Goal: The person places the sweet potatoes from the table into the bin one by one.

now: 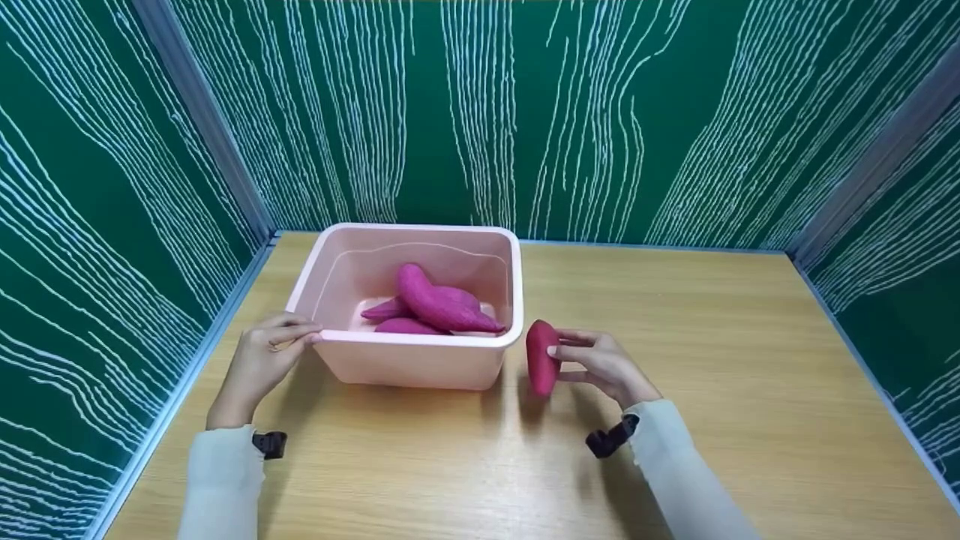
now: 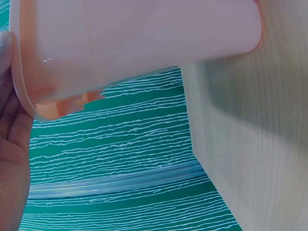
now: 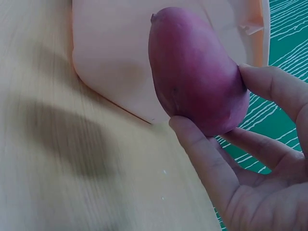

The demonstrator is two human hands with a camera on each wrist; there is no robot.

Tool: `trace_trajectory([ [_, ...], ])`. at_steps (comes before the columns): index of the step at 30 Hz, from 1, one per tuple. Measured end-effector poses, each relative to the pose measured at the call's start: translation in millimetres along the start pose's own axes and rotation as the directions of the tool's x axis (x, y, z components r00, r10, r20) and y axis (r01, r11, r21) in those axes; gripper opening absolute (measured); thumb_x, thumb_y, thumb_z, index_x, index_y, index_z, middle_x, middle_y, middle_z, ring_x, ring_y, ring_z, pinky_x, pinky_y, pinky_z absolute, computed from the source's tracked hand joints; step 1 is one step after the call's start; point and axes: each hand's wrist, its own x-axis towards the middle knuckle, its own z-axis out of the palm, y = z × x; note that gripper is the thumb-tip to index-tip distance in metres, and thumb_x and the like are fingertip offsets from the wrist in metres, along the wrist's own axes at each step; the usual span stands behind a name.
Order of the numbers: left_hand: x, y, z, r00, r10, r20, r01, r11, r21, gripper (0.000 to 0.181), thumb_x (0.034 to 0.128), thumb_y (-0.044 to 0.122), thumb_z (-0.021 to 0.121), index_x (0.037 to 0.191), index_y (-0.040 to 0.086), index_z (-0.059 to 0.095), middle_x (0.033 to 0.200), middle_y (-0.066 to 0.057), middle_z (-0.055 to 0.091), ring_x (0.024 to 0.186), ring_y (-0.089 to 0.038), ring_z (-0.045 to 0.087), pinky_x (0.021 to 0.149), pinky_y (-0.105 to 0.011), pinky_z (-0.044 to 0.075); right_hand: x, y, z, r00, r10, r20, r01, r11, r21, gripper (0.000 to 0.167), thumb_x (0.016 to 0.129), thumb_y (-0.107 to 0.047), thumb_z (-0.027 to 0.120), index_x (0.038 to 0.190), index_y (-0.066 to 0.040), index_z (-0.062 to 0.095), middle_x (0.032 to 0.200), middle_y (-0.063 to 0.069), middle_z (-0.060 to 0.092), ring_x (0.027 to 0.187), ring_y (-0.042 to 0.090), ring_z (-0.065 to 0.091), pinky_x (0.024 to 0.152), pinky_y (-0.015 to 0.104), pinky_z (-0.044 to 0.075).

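My right hand (image 1: 604,367) holds a red-skinned sweet potato (image 1: 541,358) between thumb and fingers, above the table and just right of the bin. In the right wrist view the sweet potato (image 3: 192,72) hangs in front of the bin's wall, gripped near one end. A pale pink plastic bin (image 1: 412,364) stands on the table with several purple-pink sweet potatoes (image 1: 442,304) piled inside. At the bin's near left corner, my left hand (image 1: 266,360) pinches the rim. In the left wrist view the fingers (image 2: 17,127) lie against that rim.
The wooden table (image 1: 675,300) stretches away to the right of the bin. Green walls (image 1: 570,112) with white wavy lines enclose it at the back and sides, joined by grey metal posts (image 1: 202,112). Black wrist cameras (image 1: 613,436) sit on both sleeves.
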Motion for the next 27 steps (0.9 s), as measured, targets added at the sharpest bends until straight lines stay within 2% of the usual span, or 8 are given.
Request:
trace_trajectory([
  [2, 0.1, -0.3, 0.2, 1.000, 0.007, -0.005, -0.007, 1.000, -0.010, 0.019, 0.0748, -0.002, 0.077, 0.093, 0.003, 0.077, 0.093, -0.011, 0.072, 0.094, -0.026, 0.064, 0.086, 0.004, 0.040, -0.4, -1.9, -0.4, 1.000, -0.004, 0.001, 0.004, 1.000, 0.007, 0.066, 0.084, -0.012, 0.073, 0.140, 0.004, 0.042, 0.137, 0.020, 0.049, 0.104, 0.021, 0.062, 0.090, 0.042, 0.057],
  [4, 0.3, -0.3, 0.0, 1.000, 0.004, -0.004, -0.004, 1.000, -0.004, 0.019, 0.0751, -0.002, 0.077, 0.093, 0.003, 0.077, 0.093, -0.010, 0.072, 0.094, -0.026, 0.064, 0.087, 0.002, 0.042, -1.2, -4.2, -0.7, 1.000, -0.004, 0.007, 0.004, 1.000, 0.006, 0.067, 0.084, -0.012, 0.073, 0.141, 0.004, 0.042, 0.137, 0.019, 0.049, 0.103, 0.020, 0.062, 0.090, 0.042, 0.057],
  [8, 0.6, 0.9, -1.0, 1.000, -0.012, 0.011, 0.012, 1.000, 0.017, 0.019, 0.0772, 0.001, 0.076, 0.095, 0.005, 0.077, 0.096, -0.010, 0.073, 0.096, -0.026, 0.065, 0.089, -0.018, 0.052, -2.3, -8.7, -1.5, 1.000, 0.011, 0.010, -0.011, 1.000, -0.004, 0.068, 0.083, -0.014, 0.075, 0.141, 0.003, 0.042, 0.139, 0.020, 0.047, 0.107, 0.023, 0.061, 0.091, 0.043, 0.057],
  [11, 0.7, 1.8, -1.5, 1.000, -0.017, 0.018, 0.016, 1.000, 0.023, 0.018, 0.0779, 0.002, 0.076, 0.096, 0.005, 0.077, 0.097, -0.010, 0.073, 0.098, -0.027, 0.066, 0.088, -0.033, 0.054, -2.9, -12.1, -2.7, 1.000, 0.023, 0.004, -0.022, 1.000, -0.020, 0.070, 0.082, -0.016, 0.076, 0.141, 0.001, 0.042, 0.141, 0.020, 0.046, 0.111, 0.026, 0.059, 0.091, 0.043, 0.056],
  [14, 0.9, 2.1, -1.5, 1.000, -0.018, 0.019, 0.018, 1.000, 0.021, 0.018, 0.0778, 0.002, 0.076, 0.096, 0.004, 0.077, 0.098, -0.010, 0.073, 0.098, -0.028, 0.066, 0.088, -0.038, 0.054, -3.8, -15.6, -3.6, 1.000, 0.027, 0.001, -0.027, 0.999, -0.022, 0.070, 0.082, -0.016, 0.076, 0.141, 0.000, 0.042, 0.142, 0.019, 0.045, 0.112, 0.027, 0.058, 0.092, 0.043, 0.056],
  [24, 0.2, 2.5, -1.8, 0.999, -0.047, 0.025, 0.046, 0.999, 0.007, 0.018, 0.0789, 0.002, 0.076, 0.097, 0.004, 0.077, 0.098, -0.011, 0.072, 0.100, -0.029, 0.065, 0.090, -0.039, 0.053, -5.6, -26.4, -4.1, 1.000, 0.014, 0.010, -0.013, 0.999, -0.047, 0.068, 0.084, -0.017, 0.075, 0.141, 0.001, 0.042, 0.140, 0.020, 0.046, 0.112, 0.028, 0.058, 0.091, 0.043, 0.056],
  [26, 0.0, 2.7, -1.8, 0.998, -0.050, 0.024, 0.050, 0.999, -0.005, 0.018, 0.0792, 0.002, 0.075, 0.097, 0.003, 0.076, 0.098, -0.011, 0.072, 0.100, -0.030, 0.065, 0.092, -0.027, 0.054, -5.6, -28.3, -4.6, 1.000, 0.003, 0.016, -0.002, 0.999, -0.054, 0.068, 0.085, -0.017, 0.074, 0.141, 0.002, 0.041, 0.139, 0.020, 0.046, 0.110, 0.026, 0.059, 0.091, 0.043, 0.057],
  [27, 0.3, 2.6, -1.8, 0.998, -0.052, 0.023, 0.052, 0.999, -0.007, 0.019, 0.0791, 0.002, 0.075, 0.098, 0.003, 0.076, 0.099, -0.011, 0.072, 0.100, -0.031, 0.065, 0.092, -0.027, 0.053, -5.7, -29.3, -4.9, 1.000, -0.001, 0.016, 0.001, 0.999, -0.054, 0.068, 0.085, -0.016, 0.074, 0.141, 0.002, 0.041, 0.139, 0.020, 0.047, 0.109, 0.025, 0.060, 0.090, 0.043, 0.057],
])
